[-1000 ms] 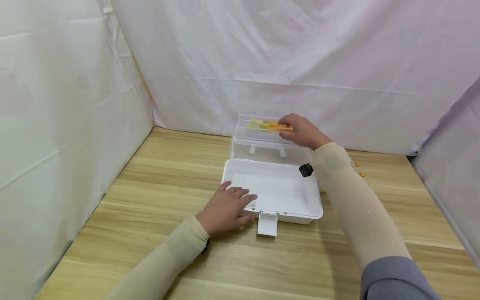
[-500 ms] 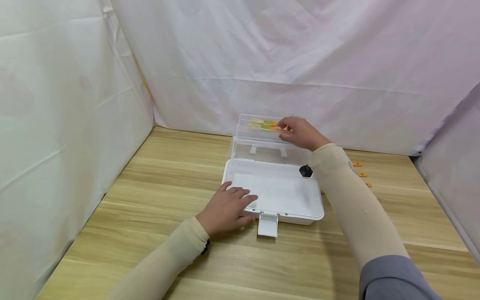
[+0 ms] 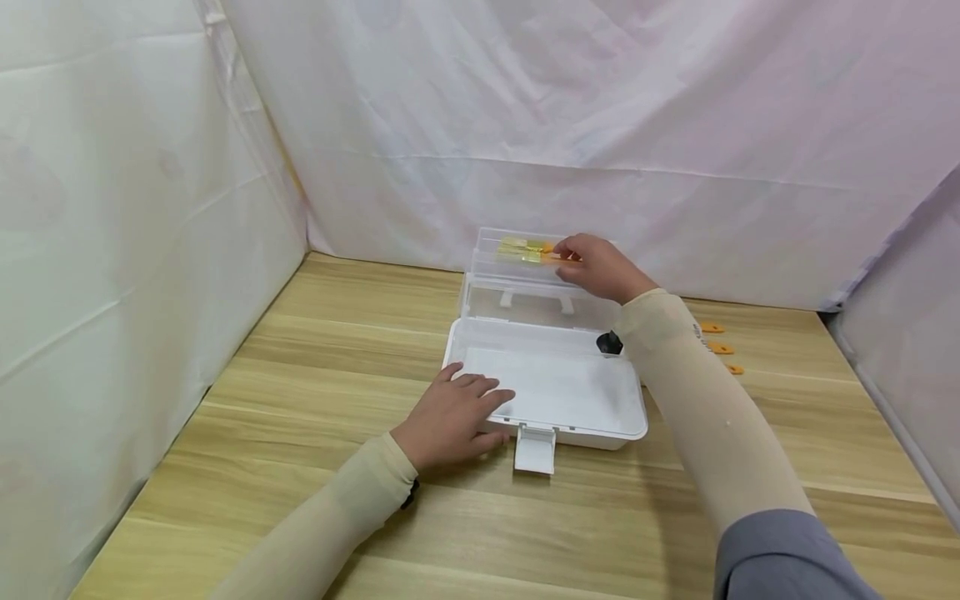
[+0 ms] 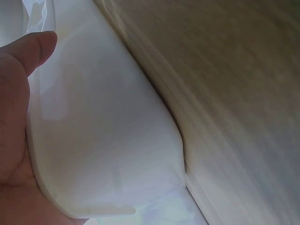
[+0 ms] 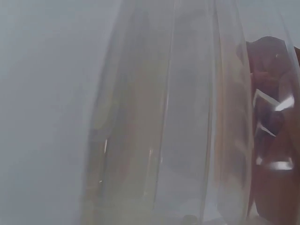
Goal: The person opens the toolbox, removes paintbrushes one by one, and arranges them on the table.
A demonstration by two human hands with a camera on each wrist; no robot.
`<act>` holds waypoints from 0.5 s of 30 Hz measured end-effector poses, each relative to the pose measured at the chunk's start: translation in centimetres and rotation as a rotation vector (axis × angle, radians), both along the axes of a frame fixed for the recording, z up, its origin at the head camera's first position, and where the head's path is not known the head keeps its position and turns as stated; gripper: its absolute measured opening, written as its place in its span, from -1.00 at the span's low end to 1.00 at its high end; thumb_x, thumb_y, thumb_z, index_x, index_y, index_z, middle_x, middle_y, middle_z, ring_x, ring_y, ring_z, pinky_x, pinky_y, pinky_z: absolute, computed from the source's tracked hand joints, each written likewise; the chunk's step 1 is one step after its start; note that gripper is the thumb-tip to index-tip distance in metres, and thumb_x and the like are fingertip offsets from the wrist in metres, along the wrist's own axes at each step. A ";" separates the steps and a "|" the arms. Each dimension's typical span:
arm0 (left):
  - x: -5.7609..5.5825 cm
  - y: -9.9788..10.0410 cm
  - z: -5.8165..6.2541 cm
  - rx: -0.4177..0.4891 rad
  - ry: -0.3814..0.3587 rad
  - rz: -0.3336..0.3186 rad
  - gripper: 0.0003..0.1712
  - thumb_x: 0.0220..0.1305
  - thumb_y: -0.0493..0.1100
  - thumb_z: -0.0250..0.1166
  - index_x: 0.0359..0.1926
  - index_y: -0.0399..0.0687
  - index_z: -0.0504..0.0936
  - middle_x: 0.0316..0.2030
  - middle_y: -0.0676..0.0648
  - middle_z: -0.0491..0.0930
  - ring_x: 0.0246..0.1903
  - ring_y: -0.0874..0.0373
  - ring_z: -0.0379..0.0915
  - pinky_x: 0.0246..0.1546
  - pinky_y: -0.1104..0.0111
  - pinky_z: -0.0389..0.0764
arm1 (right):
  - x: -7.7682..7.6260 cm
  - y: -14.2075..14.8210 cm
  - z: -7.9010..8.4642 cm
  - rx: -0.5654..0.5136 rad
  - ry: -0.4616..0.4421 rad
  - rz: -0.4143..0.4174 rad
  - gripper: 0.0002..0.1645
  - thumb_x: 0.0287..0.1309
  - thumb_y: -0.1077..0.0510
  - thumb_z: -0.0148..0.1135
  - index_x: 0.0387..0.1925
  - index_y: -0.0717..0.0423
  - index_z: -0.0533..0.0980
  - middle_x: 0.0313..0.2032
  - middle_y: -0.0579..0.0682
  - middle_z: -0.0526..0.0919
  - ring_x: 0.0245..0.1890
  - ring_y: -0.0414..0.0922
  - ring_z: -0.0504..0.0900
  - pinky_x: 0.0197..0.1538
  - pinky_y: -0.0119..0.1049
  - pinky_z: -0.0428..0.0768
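Observation:
A white plastic case (image 3: 551,379) stands open on the table, its front latch (image 3: 535,451) hanging down. Behind its base, clear trays (image 3: 487,262) are raised. Two paintbrushes (image 3: 531,251) with orange handles and pale bristles lie over the top tray. My right hand (image 3: 600,265) has thumb and fingers curled at their handles, pinching a paintbrush. In the right wrist view, that hand (image 5: 276,140) shows through clear plastic, and the brushes are hard to make out. My left hand (image 3: 453,417) rests spread over the case's front left corner, its thumb (image 4: 44,47) along the outer wall.
Several orange tips (image 3: 722,348) stick out on the table to the right, partly hidden by my right sleeve. A black piece (image 3: 610,342) sits at the case's back right. White cloth walls (image 3: 570,100) enclose the wooden table (image 3: 322,358).
My right hand has shifted very slightly down over the top tray, along with the brushes. More of the orange tips show beside my right sleeve. The left hand has stayed put.

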State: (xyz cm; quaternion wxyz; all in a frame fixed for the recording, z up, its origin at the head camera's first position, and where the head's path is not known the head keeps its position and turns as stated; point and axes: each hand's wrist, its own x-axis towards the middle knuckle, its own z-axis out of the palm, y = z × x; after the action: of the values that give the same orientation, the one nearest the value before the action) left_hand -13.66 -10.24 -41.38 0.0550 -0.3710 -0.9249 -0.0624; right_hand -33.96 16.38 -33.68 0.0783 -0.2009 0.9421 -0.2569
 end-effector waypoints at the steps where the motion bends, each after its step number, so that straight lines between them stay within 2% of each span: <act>1: 0.0 0.0 0.0 0.000 0.002 0.001 -0.39 0.32 0.29 0.19 0.28 0.14 0.52 0.14 -0.02 0.59 0.17 0.05 0.47 0.30 -0.06 0.22 | 0.0 0.0 0.0 -0.004 0.006 0.004 -0.53 0.33 0.08 0.22 0.22 0.15 0.48 0.08 0.09 0.51 0.00 0.05 0.43 0.17 0.01 0.42; 9: 0.0 0.1 0.1 0.007 0.000 -0.003 -0.39 0.32 0.28 0.20 0.28 0.14 0.53 0.14 -0.02 0.60 0.17 0.05 0.47 0.30 -0.04 0.22 | 0.1 0.4 -0.3 0.015 0.055 0.033 -0.51 0.33 0.14 0.18 0.24 0.26 0.48 0.15 0.17 0.51 0.04 0.07 0.43 0.19 0.03 0.41; 15: 0.2 0.1 0.1 0.009 -0.003 -0.001 -0.39 0.32 0.28 0.19 0.28 0.13 0.53 0.15 -0.02 0.59 0.17 0.06 0.47 0.29 -0.04 0.22 | 0.1 0.4 -0.5 -0.001 0.041 0.016 -0.54 0.35 0.14 0.18 0.23 0.20 0.48 0.12 0.12 0.51 0.03 0.05 0.43 0.19 0.01 0.41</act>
State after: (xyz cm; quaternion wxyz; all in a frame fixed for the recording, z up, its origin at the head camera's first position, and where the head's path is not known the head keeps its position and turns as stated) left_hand -13.48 -10.15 -41.26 0.0553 -0.3712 -0.9245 -0.0670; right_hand -33.83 16.83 -34.20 0.0608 -0.2135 0.9418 -0.2524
